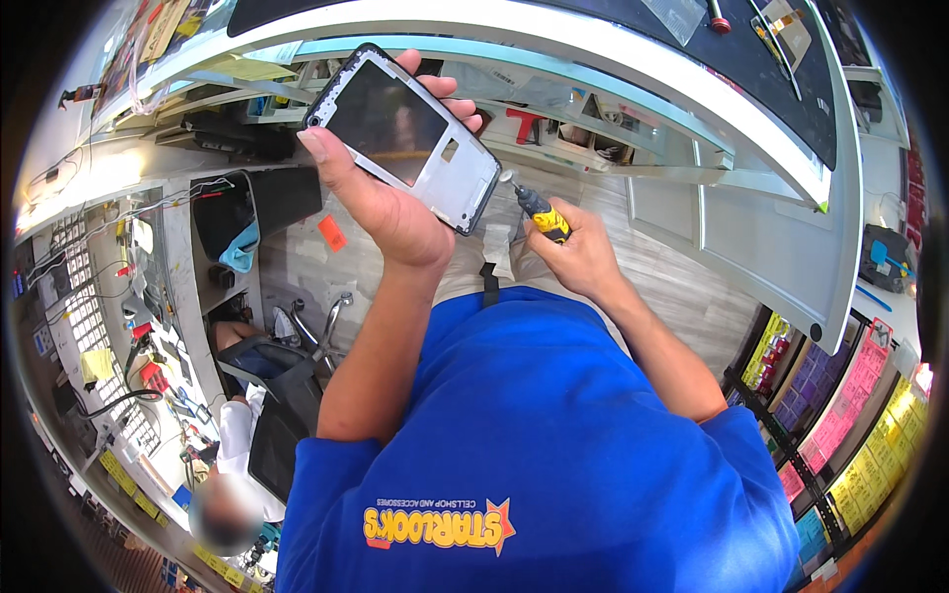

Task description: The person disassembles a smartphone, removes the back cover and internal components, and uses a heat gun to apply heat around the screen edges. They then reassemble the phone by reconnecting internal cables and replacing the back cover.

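Observation:
My left hand (390, 212) is wrapped around the edges of a phone mid-frame (465, 176), silver inside with a black rim and a large dark rectangular opening or panel. The thumb presses one long edge and the fingertips curl over the other. My right hand (588, 252) grips a small yellow and black rotary tool (544, 215). Its thin shaft ends in a small round tip (508, 176), close to the lower right corner of the frame. Whether the tip touches the frame I cannot tell.
Ahead runs a white-edged bench (554, 18) with a dark mat (781, 84) and an open shelf (539, 119) below. At left, a person in white (237, 435) sits on a dark chair (287, 435) beside a cluttered desk. Racks of coloured packets (850, 415) stand at right.

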The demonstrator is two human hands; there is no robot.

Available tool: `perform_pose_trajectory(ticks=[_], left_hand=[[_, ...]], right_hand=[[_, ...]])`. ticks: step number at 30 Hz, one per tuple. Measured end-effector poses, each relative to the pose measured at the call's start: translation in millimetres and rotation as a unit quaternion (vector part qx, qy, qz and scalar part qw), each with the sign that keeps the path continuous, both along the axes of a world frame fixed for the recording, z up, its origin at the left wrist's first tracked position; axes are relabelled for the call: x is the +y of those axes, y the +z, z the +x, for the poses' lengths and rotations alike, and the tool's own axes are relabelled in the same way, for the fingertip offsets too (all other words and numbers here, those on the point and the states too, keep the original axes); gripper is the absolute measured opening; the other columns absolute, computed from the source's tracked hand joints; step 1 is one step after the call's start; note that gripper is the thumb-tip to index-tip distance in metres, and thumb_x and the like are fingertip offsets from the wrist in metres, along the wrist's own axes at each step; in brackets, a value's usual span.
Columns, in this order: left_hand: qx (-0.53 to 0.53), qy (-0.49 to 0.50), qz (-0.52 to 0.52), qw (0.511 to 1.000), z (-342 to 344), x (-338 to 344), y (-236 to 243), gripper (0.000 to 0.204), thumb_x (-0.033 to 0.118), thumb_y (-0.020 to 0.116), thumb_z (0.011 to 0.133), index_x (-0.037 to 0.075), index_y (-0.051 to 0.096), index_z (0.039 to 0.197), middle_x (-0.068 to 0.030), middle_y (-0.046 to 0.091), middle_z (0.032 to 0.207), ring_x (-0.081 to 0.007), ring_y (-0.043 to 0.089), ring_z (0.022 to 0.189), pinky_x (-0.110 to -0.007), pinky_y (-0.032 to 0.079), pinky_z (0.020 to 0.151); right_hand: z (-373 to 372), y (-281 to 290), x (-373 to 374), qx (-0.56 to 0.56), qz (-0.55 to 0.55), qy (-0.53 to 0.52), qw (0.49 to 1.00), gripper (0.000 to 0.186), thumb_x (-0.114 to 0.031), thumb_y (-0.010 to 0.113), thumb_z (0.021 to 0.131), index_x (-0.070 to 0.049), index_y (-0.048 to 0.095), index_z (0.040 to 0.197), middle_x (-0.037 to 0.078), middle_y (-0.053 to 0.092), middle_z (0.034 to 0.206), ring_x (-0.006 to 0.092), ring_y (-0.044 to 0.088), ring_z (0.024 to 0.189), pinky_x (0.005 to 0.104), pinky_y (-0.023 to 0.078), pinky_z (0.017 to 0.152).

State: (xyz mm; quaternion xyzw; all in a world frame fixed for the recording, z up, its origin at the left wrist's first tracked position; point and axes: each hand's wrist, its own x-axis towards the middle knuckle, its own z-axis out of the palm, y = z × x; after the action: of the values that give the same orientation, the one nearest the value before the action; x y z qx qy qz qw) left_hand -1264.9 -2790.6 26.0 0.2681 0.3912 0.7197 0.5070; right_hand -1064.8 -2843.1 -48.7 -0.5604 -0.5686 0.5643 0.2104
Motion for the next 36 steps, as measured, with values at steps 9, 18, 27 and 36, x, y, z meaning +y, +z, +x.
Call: perform_pose_trajectory(ticks=[9, 18, 27, 36], left_hand=[[-0.024, -0.03, 0.015, 0.999, -15, 20, -3, 0.103, 0.085, 0.028, 0.099, -0.004, 0.051, 0.145, -0.0193, 0.069, 0.117, -0.0296, 0.068, 0.1, -0.048, 0.055, 0.09], [-0.022, -0.025, 0.0, 0.999, -28, 24, -4, 0.103, 0.084, 0.025, 0.1, -0.004, 0.051, 0.146, -0.0194, 0.069, 0.118, -0.0303, 0.069, 0.101, -0.048, 0.056, 0.091], [-0.041, -0.036, 0.01, 0.998, -36, 19, -4, 0.103, 0.083, 0.022, 0.101, -0.005, 0.051, 0.147, -0.0196, 0.07, 0.119, -0.0309, 0.071, 0.102, -0.048, 0.059, 0.092], [-0.015, -0.013, 0.055, 0.998, -45, 16, -1, 0.11, 0.089, 0.026, 0.097, -0.006, 0.051, 0.147, -0.02, 0.07, 0.118, -0.0305, 0.072, 0.101, -0.046, 0.059, 0.09]], right_hand=[[-13, 0, 18, -0.021, 0.023, 0.006, 1.0, 0.025, -0.024, 0.074, 0.086, 0.0, 0.069, 0.094, 0.019, 0.065, 0.074, 0.0279, 0.062, 0.065, 0.0396, 0.05, 0.064], [-27, 0, 17, -0.038, 0.027, -0.005, 0.999, 0.024, -0.023, 0.074, 0.086, -0.001, 0.068, 0.092, 0.021, 0.066, 0.076, 0.0341, 0.064, 0.067, 0.0413, 0.051, 0.066], [-35, 3, 12, -0.044, 0.043, 0.016, 0.998, 0.022, -0.02, 0.074, 0.085, -0.001, 0.067, 0.091, 0.02, 0.066, 0.074, 0.036, 0.065, 0.067, 0.0419, 0.051, 0.065], [-46, 7, -1, 0.008, 0.04, 0.023, 0.999, 0.02, -0.018, 0.076, 0.082, -0.002, 0.067, 0.09, 0.018, 0.066, 0.074, 0.0361, 0.065, 0.067, 0.0411, 0.051, 0.064]])
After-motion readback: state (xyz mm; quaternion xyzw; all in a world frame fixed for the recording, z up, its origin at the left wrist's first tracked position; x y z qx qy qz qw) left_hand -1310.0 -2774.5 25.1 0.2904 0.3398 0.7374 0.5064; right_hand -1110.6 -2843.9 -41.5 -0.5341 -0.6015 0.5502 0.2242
